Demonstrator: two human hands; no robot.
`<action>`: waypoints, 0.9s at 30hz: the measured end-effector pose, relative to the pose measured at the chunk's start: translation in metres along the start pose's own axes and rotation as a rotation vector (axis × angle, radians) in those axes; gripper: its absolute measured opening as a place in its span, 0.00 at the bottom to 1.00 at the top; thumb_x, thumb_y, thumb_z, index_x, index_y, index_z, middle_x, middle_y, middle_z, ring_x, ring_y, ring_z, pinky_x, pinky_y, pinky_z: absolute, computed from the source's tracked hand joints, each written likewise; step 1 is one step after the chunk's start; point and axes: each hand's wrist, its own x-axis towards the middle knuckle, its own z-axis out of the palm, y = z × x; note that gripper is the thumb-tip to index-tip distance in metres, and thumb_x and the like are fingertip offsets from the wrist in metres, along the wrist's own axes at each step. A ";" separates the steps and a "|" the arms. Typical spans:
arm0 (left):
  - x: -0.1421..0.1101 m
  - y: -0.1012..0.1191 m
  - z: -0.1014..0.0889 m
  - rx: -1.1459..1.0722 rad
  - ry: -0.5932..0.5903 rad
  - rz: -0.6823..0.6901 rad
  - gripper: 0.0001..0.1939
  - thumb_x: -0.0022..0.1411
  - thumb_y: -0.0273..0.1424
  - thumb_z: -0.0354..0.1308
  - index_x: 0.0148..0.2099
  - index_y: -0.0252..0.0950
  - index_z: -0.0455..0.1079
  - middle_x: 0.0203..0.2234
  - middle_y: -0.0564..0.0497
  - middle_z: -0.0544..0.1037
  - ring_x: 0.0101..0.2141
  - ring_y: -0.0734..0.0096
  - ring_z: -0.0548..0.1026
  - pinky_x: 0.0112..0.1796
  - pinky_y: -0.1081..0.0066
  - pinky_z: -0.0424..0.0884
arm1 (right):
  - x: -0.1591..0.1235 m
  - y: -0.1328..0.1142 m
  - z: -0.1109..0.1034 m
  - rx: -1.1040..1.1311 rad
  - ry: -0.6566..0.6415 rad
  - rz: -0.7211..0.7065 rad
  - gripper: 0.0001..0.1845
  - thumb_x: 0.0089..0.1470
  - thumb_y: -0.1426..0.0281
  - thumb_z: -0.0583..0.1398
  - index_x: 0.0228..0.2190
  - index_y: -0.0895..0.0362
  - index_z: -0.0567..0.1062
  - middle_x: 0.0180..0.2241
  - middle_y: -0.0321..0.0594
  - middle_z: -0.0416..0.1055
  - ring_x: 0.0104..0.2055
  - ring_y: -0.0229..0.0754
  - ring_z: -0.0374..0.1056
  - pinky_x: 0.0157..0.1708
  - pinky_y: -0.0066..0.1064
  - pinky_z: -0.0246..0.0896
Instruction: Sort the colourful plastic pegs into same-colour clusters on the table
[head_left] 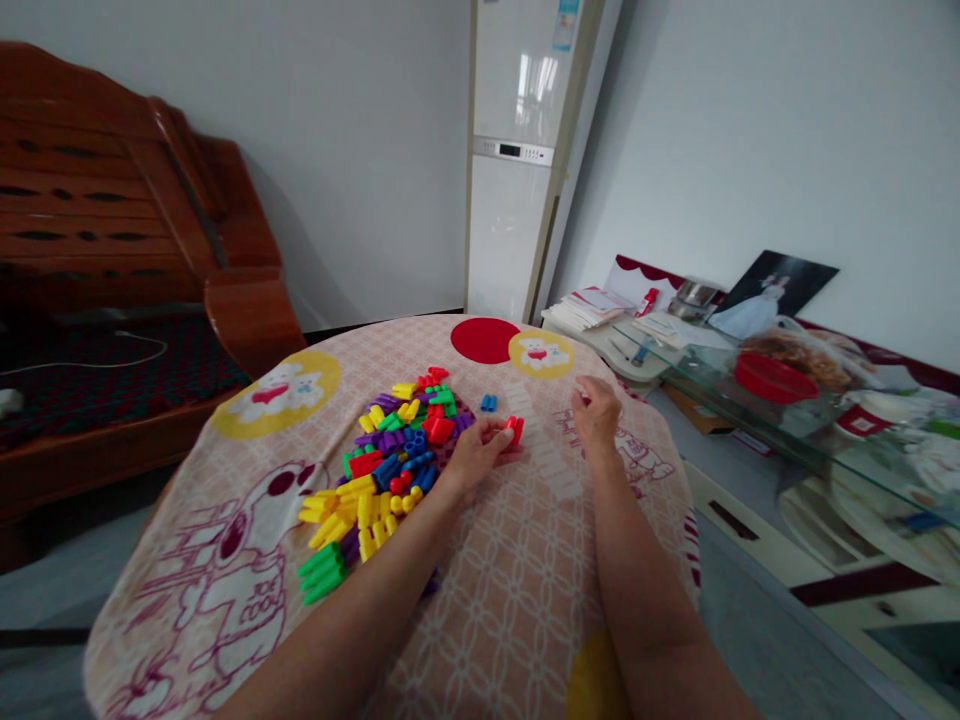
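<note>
The left hand (475, 455) grasped a red block (516, 428) just right of the pile (388, 468); the right hand (598, 412) was farther right, its grip indeterminable.

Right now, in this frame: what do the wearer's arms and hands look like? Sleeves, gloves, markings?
Left hand and right hand are ungloved. Left forearm and right forearm are bare; no sleeve shows in frame. No watch, bracelet, cable or marking visible on either. Rings: too small to tell.

blocks (386, 470): partly behind left forearm (367, 620) | bench (82, 180): cut by left edge
</note>
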 end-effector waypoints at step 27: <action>0.004 -0.012 -0.001 0.248 -0.098 0.022 0.13 0.53 0.28 0.64 0.42 0.33 0.70 0.27 0.51 0.78 0.29 0.71 0.78 0.32 0.70 0.75 | 0.015 0.028 -0.041 -0.444 -0.192 0.267 0.11 0.45 0.70 0.60 0.26 0.60 0.82 0.26 0.47 0.77 0.31 0.44 0.70 0.30 0.30 0.58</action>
